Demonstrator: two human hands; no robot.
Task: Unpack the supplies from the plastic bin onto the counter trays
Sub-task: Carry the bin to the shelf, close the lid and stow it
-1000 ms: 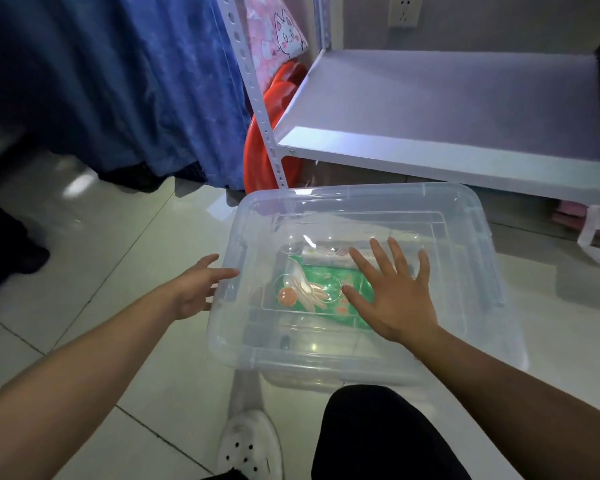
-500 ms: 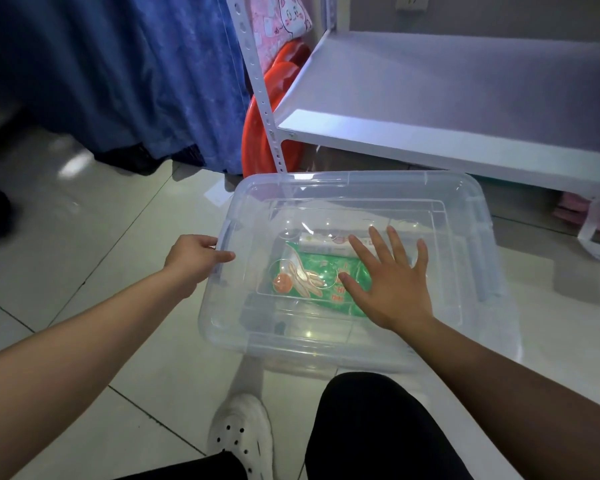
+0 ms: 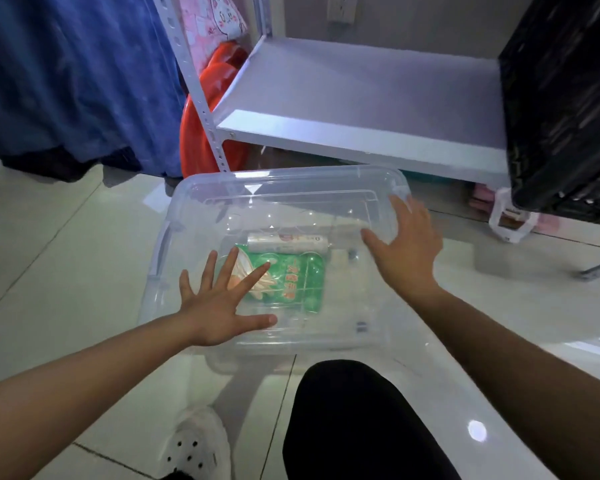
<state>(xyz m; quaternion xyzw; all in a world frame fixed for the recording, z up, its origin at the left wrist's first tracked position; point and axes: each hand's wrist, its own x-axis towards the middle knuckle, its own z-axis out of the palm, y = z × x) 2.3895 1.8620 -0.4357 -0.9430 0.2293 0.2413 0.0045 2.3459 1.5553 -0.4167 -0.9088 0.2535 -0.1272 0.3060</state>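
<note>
Head view: both my hands, left hand (image 3: 219, 313) and right hand (image 3: 406, 251), lie spread flat on the bin lid (image 3: 291, 202), gripping nothing; I'd hook its edges evenly.

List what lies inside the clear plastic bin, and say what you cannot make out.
Inside the clear plastic bin, seen through its lid, lie a green packet and a white roll at its far edge. The left hand covers the packet's near left corner; its print is unreadable.
</note>
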